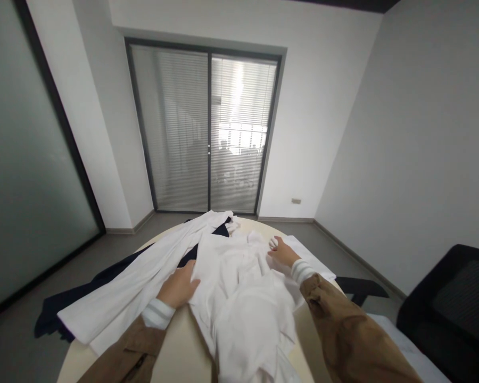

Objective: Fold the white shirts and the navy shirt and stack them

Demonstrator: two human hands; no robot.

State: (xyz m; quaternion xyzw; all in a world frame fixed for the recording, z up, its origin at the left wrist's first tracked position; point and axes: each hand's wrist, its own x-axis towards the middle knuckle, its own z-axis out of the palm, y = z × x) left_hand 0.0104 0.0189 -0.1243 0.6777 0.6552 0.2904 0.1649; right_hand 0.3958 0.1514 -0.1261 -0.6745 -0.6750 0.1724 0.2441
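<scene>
A rumpled white garment (pixel 243 298) lies along the middle of the round table, its near end reaching the bottom of the view. My left hand (pixel 179 284) is closed on its left edge, thumb on top of the cloth. At the garment's far right, my right hand (pixel 282 252) has curled fingers with white cloth between them. Left of these, long white clothing (pixel 143 282) is spread over dark navy cloth (pixel 99 279), which hangs past the table's left edge. Another white cloth piece (pixel 309 258) lies beyond my right wrist.
The cream tabletop (pixel 179 346) shows between the garments. A black mesh chair (pixel 455 303) stands at the right, and pale cloth (pixel 403 340) lies beside it, below my right arm. Glass doors with blinds (pixel 207 133) are in the far wall.
</scene>
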